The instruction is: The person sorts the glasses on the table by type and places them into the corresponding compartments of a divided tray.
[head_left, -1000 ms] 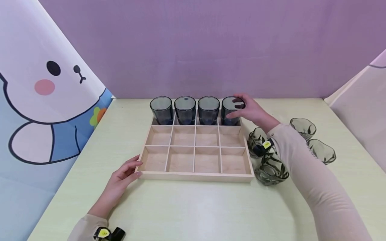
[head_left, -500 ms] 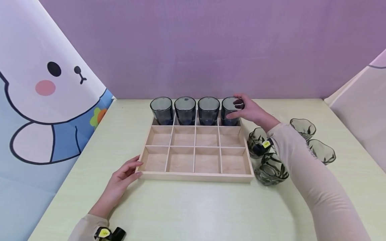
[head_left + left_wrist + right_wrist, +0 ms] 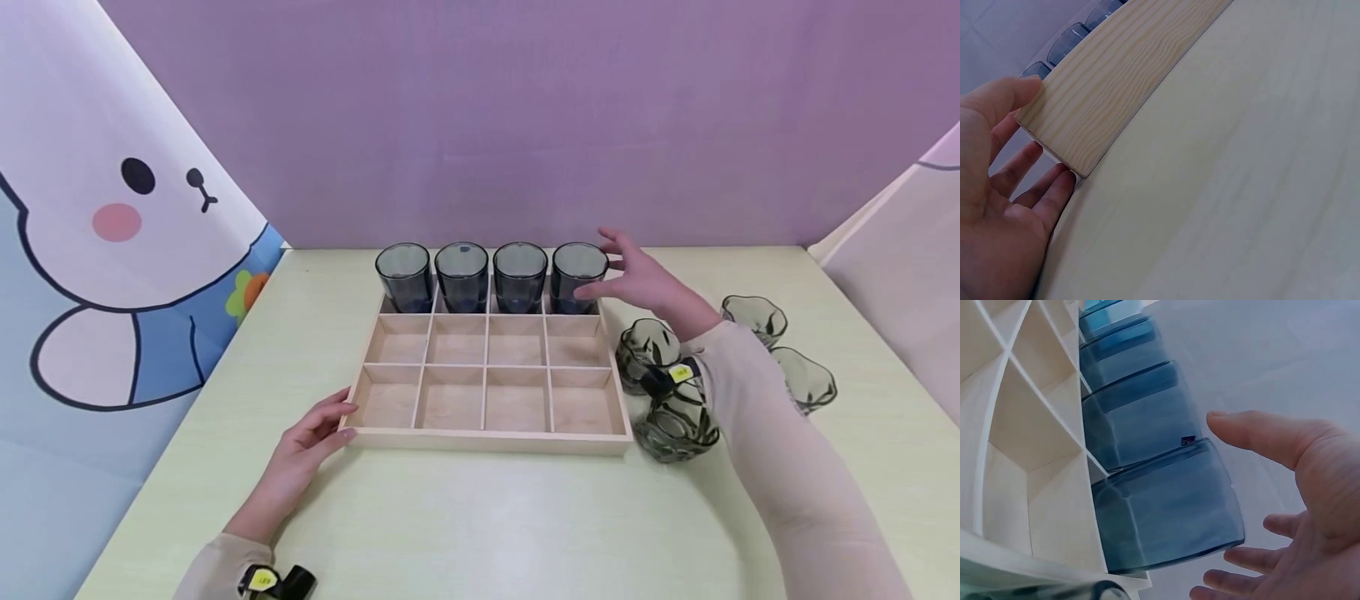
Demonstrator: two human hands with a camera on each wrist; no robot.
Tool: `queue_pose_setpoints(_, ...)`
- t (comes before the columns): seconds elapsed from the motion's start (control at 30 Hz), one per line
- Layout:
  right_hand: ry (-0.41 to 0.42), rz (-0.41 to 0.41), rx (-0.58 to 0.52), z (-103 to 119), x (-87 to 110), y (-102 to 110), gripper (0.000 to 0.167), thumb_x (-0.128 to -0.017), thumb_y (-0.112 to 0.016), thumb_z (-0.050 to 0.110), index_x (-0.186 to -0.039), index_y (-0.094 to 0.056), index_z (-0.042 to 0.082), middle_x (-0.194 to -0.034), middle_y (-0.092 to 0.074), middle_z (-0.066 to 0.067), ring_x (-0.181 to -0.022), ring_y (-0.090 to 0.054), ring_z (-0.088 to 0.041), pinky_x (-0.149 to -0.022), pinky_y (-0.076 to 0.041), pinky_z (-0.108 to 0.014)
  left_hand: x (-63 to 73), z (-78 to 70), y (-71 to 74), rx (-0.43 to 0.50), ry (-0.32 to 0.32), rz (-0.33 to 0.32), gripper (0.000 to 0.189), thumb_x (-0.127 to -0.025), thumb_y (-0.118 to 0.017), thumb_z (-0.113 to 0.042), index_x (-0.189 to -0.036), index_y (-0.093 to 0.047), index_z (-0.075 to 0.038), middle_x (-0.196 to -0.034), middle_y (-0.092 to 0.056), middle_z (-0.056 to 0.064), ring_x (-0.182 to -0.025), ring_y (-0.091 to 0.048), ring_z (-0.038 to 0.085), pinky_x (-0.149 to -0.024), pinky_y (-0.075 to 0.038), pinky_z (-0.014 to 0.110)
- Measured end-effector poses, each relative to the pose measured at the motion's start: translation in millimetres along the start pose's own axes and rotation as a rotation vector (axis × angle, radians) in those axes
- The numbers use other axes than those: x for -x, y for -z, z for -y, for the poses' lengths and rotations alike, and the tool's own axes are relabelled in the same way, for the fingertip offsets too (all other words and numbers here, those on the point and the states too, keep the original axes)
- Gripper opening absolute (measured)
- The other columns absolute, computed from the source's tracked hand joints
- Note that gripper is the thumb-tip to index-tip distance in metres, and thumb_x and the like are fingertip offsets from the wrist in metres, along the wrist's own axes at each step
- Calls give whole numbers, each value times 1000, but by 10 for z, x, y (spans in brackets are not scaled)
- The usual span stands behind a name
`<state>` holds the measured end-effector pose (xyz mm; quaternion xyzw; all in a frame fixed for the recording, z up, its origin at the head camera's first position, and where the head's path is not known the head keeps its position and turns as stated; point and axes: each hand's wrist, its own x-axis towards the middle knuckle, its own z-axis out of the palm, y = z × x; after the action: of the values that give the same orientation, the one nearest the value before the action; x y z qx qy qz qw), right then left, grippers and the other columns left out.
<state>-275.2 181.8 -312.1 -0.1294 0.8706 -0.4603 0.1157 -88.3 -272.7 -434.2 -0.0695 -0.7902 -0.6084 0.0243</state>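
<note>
A wooden divider tray [image 3: 487,442] lies on the table, with several blue-grey glass tumblers [image 3: 461,279] standing in its back row. My left hand [image 3: 296,458] holds the tray's front left corner; in the left wrist view the thumb is at the upper edge and the fingers are against the side. My right hand [image 3: 652,287] is beside the rightmost tumbler [image 3: 576,279], thumb and fingers spread. In the right wrist view that tumbler [image 3: 1169,512] stands upright in its compartment, with the thumb apart from it and one fingertip near its rim.
Several wavy-rimmed smoky glass cups [image 3: 675,425] stand right of the tray, some partly hidden under my right forearm. The middle and front tray compartments [image 3: 517,400] show bare wood. A purple backdrop [image 3: 525,125] rises behind the table.
My right hand has let go of the rightmost tumbler and drawn slightly to the right, fingers spreading. The tumbler stays in place. My left hand stays at the tray corner.
</note>
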Motion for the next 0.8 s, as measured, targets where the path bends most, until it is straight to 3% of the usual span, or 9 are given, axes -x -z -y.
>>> queue_pose_setpoints(0.27, 14, -17, -31, -27, 168, 78, 108, -86, -79, 21, -161, -1, 16, -161, -15, -20, -145, -18, -44, -110, -28, -62, -7, -14, -1, -8, 24, 2, 32, -98, -61, -4, -127, -57, 8, -151, -40, 17, -120, -49, -8, -91, -47, 15)
queue_pose_setpoints(0.47, 16, -16, -28, -82, 304, 152, 107, -87, -78, 17, -161, -1, 17, -160, -16, -22, -144, -19, -45, -109, -29, -63, -17, -13, 5, -12, 13, 2, 32, -98, -61, -4, -127, -57, 9, -149, -43, 8, -119, -50, -7, -91, -48, 15)
queue_pose_setpoints(0.8, 38, -3, 28, -185, 522, 212, 108, -86, -79, 15, -159, 0, 9, -157, -19, -28, -142, -22, -50, -111, -26, -62, -19, 18, 3, -2, 24, 5, 33, -98, -62, -4, -128, -57, 8, -149, -43, 5, -120, -49, -7, -92, -47, 15)
